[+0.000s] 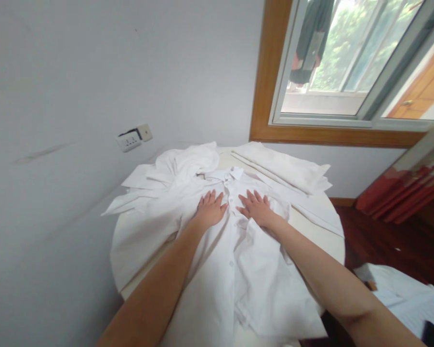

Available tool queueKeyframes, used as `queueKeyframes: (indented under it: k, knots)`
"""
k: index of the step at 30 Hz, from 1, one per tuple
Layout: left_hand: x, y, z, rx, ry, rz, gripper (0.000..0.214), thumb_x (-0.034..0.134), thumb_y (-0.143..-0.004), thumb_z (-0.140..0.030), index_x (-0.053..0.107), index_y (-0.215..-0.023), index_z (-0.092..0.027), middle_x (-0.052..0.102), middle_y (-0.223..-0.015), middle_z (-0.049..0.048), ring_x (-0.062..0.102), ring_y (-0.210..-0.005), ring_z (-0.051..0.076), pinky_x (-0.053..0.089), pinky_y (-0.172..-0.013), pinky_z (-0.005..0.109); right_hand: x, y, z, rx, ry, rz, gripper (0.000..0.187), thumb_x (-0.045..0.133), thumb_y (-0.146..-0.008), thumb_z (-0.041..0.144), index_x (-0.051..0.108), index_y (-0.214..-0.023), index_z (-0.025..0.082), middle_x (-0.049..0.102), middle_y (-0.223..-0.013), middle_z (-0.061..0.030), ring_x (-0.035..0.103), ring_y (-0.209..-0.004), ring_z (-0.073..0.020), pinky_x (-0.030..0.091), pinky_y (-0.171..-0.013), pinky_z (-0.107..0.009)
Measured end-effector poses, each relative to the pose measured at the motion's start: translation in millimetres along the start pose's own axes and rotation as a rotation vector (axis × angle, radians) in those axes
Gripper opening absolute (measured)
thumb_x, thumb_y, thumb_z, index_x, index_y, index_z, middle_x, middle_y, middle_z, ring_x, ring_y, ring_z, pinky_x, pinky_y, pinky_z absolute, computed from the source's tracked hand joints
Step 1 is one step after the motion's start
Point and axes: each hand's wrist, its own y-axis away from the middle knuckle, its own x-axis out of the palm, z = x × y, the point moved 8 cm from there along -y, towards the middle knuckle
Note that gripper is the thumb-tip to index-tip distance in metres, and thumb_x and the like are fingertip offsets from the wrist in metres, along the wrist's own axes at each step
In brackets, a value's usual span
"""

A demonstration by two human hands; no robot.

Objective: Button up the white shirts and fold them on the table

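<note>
A white button-up shirt [217, 270] lies front side up across the round table, its collar at the far end and its lower part hanging toward me. My left hand [211, 209] rests flat on the chest of the shirt, left of the button line, fingers apart. On the other side of the buttons, my right hand [256, 208] presses flat with spread fingers. Folds and wrinkles run through the cloth below both hands. One sleeve stretches out to the right over the table; the left sleeve reaches toward the near left edge.
The round cream table [316, 212] stands against the wall. Crumpled white clothing [180, 166] lies at its back left, and a folded white garment [282, 166] at the back right. A wall socket [129, 140], a window and a red-and-white curtain [415, 183] are nearby. White items [401, 289] sit lower right.
</note>
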Motion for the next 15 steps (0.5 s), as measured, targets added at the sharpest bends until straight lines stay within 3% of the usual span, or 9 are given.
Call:
queueKeyframes:
  k: [5,15]
  knots:
    - [-2.9,-9.1,6.5,0.08,0.02,-0.042,0.066,0.029,-0.09,-0.056,0.032,-0.145,-0.02,0.025,-0.153,0.0138,0.021,-0.141,0.03,0.013,-0.113,0.053,-0.2,-5.3,-6.3,-0.049,0.012,-0.004,0.066,0.023,-0.092,0.064,0.024,-0.148,0.03,0.012,-0.157,-0.0092,0.004,-0.143,-0.0332,0.009,-0.108,-0.062]
    - [-4.6,-18.1,11.5,0.142,-0.004,-0.053,0.07,0.034,-0.089,-0.059,0.034,-0.144,-0.017,0.028,-0.152,0.0148,0.023,-0.14,0.03,0.015,-0.114,0.052,-4.0,-9.2,-5.4,-0.124,0.083,-0.174,0.058,0.032,-0.094,0.056,0.032,-0.145,0.03,0.024,-0.154,-0.0094,0.017,-0.141,-0.0311,0.015,-0.11,-0.058]
